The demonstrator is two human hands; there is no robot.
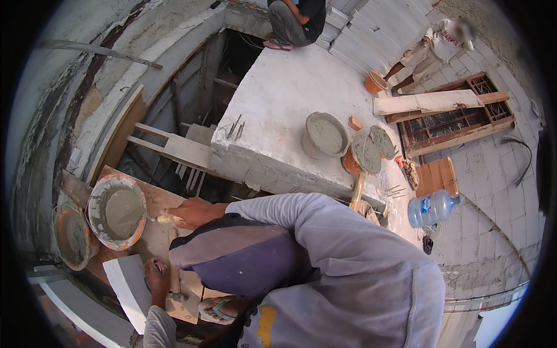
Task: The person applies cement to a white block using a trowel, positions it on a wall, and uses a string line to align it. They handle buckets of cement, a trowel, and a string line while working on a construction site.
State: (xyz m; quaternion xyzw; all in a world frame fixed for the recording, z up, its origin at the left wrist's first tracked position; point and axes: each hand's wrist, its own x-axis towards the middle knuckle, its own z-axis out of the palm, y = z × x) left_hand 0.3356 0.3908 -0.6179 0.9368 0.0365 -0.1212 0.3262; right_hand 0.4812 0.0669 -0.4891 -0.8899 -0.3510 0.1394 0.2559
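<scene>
My right hand point(198, 213) is closed round the pale handle of a trowel point(169, 219), which points at a bucket of wet grey mortar point(120, 213); its blade cannot be made out. The bucket's orange rim is smeared with mortar. My left hand point(156, 281) is curled beside a white block point(129, 290), with a small dark and reddish thing at its fingers that I cannot make out. Between my hands and my sandalled foot lies a hammer point(174, 264) with a wooden handle, on the wooden board point(154, 200).
A second mortar bucket point(72, 236) stands at the far left. Beyond the board gapes a deep opening point(223, 69). The pale slab point(278, 87) carries more mortar buckets point(326, 136). A water bottle point(430, 209) lies right. Two other people are at the back, one by stacked blocks point(380, 35).
</scene>
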